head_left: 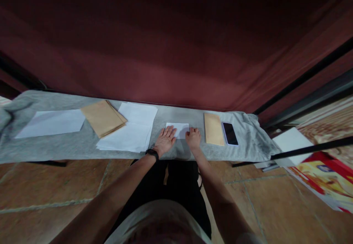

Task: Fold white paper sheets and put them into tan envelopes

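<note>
A small white sheet of paper (181, 131), seemingly folded, lies on the grey cloth in front of me. My left hand (164, 140) rests flat over its left part, palm down with the fingers stretched out. At the sheet's right edge, my right hand (193, 137) is closed, its fingers curled and the thumb side against the paper. What lies under the curled fingers is hidden. Left of my hands is a stack of larger white sheets (129, 133), partly covered by a pile of brown envelopes (103, 118). One brown envelope (214, 129) sits to the right of my right hand.
A phone (230, 133) with a dark screen lies beyond the right envelope. Another white sheet (53, 122) is at the far left. The narrow, cloth-covered table (82, 152) runs along a dark red panel (171, 71). A red and yellow box (325, 179) stands at the lower right.
</note>
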Motion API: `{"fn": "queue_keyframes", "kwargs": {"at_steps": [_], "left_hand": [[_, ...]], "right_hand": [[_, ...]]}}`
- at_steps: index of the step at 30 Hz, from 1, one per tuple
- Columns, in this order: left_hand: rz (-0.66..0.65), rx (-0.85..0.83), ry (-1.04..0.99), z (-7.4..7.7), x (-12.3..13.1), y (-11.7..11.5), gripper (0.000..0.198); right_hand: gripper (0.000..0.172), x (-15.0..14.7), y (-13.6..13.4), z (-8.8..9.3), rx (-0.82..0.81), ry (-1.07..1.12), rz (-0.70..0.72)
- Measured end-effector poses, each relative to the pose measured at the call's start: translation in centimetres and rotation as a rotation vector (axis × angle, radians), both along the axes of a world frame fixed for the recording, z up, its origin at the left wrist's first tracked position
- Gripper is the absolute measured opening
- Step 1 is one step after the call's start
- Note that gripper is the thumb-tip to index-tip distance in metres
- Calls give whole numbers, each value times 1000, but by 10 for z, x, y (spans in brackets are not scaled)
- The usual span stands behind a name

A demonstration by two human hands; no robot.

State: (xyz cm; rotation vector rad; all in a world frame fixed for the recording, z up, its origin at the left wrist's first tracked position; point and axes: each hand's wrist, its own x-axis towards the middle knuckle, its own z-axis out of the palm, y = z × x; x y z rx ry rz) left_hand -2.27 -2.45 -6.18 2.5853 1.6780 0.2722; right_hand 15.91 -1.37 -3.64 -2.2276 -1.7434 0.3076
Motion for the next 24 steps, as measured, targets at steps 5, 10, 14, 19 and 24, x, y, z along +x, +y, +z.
{"fn": "queue_keyframes", "kwargs": {"at_steps": [5,10,14,19,24], "left_hand": [[14,14,-15,0,-3,-1,56],[10,40,-31,3,-6,-2,56],[9,63,-40,3,-8,-8,56],[-23,95,-80,-2,-4,-30,59],[-94,75,-65,-1,17,-46,59]], "right_hand": [[31,-2,12,9,-67,54,-67],[23,2,14,13,-116,119,-58],[21,8,5,10,-117,180,25],[22,16,-14,4,-116,224,98],[18,17,-27,0,-112,206,105]]}}
